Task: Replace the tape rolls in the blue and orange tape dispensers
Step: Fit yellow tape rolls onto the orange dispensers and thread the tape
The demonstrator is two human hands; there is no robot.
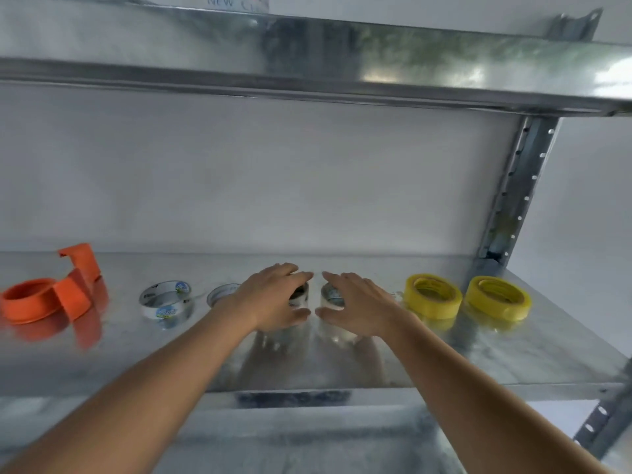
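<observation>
An orange tape dispenser (pixel 51 297) lies on the metal shelf (pixel 342 364) at the far left, with no roll in its ring. Several clear tape rolls stand in a row: one (pixel 166 300) right of the dispenser, another (pixel 221 294) partly hidden by my left wrist. My left hand (pixel 273 295) curls over a clear roll (pixel 301 295), fingers on top and thumb in front. My right hand (pixel 355 304) curls the same way over another clear roll (pixel 331 295). Whether either hand grips firmly is unclear. No blue dispenser is in view.
Two yellow tape rolls (pixel 432 295) (pixel 497 297) stand at the right end of the row. An upper shelf (pixel 307 63) hangs overhead. A perforated upright post (pixel 513 186) stands at the back right, and another shelf (pixel 307 439) lies below.
</observation>
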